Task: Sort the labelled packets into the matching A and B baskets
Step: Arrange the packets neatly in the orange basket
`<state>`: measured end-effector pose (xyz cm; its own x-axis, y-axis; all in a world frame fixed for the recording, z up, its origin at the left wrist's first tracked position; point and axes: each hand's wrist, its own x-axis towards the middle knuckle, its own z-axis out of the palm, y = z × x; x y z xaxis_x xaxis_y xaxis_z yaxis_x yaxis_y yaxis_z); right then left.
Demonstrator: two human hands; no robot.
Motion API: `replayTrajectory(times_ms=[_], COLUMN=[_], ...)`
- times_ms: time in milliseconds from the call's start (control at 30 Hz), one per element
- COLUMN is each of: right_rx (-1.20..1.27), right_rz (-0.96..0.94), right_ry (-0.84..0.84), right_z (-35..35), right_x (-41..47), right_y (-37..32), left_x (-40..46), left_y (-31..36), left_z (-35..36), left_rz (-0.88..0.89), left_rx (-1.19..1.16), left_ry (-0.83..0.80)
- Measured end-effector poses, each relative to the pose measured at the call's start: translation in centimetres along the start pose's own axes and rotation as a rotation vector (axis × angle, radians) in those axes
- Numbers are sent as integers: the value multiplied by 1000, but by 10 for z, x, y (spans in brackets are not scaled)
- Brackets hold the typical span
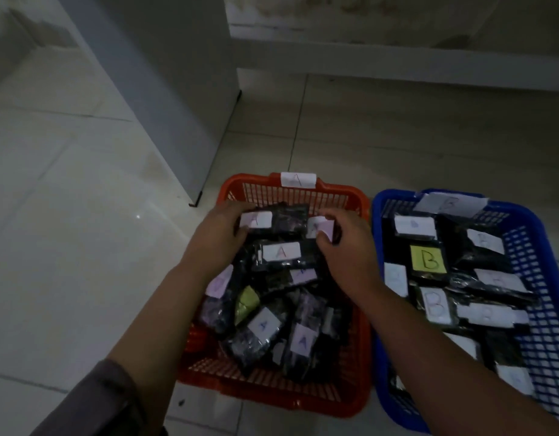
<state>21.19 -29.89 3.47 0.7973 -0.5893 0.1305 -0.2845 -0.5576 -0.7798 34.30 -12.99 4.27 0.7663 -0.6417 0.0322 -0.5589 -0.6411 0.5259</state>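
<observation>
The red basket [360,202] carries a white A tag on its far rim and holds several dark packets with A labels. The blue basket [533,221] to its right has a B tag and several dark B-labelled packets, one with a yellow label [428,259]. Both my hands are inside the red basket at its far end. My left hand [216,237] grips a black packet with a white A label [273,220]. My right hand [344,247] pinches another A-labelled packet [317,227] beside it.
The baskets stand side by side on a pale tiled floor [83,247]. A grey cabinet or panel [164,99] rises at the back left, close to the red basket's far corner. A low white ledge [413,61] runs along the wall behind.
</observation>
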Motion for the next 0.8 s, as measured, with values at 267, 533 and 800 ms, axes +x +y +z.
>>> replayTrajectory(times_ms=[267,533,800], right_rx=[57,205,667], right_rz=[25,89,374], right_ry=[-45,-163,-113], right_z=[13,15,-21], right_x=[33,36,24], right_y=[-5,-6,-7], left_x=[51,56,28], left_y=[-16,-11,25], left_z=[21,6,-4], left_rz=[75,48,94], left_rx=[172,39,-125], left_ry=[-360,-290,-288])
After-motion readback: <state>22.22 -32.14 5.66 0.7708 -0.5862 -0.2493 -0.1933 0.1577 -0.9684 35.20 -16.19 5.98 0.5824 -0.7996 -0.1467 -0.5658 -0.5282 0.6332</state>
